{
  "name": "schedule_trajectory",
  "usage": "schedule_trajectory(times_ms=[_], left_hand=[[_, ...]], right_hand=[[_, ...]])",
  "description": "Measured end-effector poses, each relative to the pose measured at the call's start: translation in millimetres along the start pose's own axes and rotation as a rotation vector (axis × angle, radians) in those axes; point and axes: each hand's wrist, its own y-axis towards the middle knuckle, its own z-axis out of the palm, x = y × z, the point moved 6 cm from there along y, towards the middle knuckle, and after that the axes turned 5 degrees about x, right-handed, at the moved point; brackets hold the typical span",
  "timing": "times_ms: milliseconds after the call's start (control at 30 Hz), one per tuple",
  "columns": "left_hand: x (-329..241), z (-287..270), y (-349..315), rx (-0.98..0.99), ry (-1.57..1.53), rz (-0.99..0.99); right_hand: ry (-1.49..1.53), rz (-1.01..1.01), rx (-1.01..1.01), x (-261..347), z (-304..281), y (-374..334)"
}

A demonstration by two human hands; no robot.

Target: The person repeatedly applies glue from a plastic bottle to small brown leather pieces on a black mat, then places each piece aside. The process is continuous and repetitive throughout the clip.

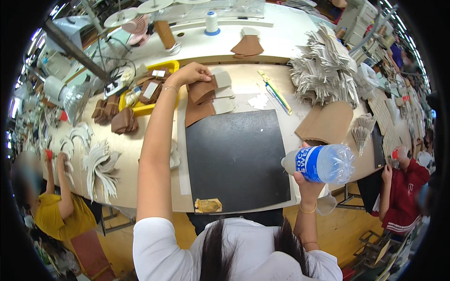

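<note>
My right hand (308,186) is wrapped round a clear plastic bottle (340,164) with a blue and white label. The bottle lies nearly sideways, its neck to the left, above the right edge of a black work mat (236,157). My left arm stretches to the far side of the table. There the closed fingers of my left hand (193,74) pinch the upper edge of a brown leather-like piece (202,89) with a pale backing. More such brown pieces (199,112) with pale grey tabs overlap below it, at the mat's far left corner.
A yellow tray (140,110) with brown bundles stands left of my forearm. Pens (276,96) and white scraps (258,101) lie beyond the mat. At the right are a tall stack of pale strips (323,65) and a curved tan sheet (328,122). People work on both sides.
</note>
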Motion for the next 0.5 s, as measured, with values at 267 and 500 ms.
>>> schedule_trajectory(times_ms=[267,500], left_hand=[[-40,-9,-50,-0.524,0.720,-0.035],[2,29,-238,-0.459,0.223,-0.238]], right_hand=[[0.025,-0.027,0.016,6,6,2],[0.132,0.007,0.067,-3,26,3]])
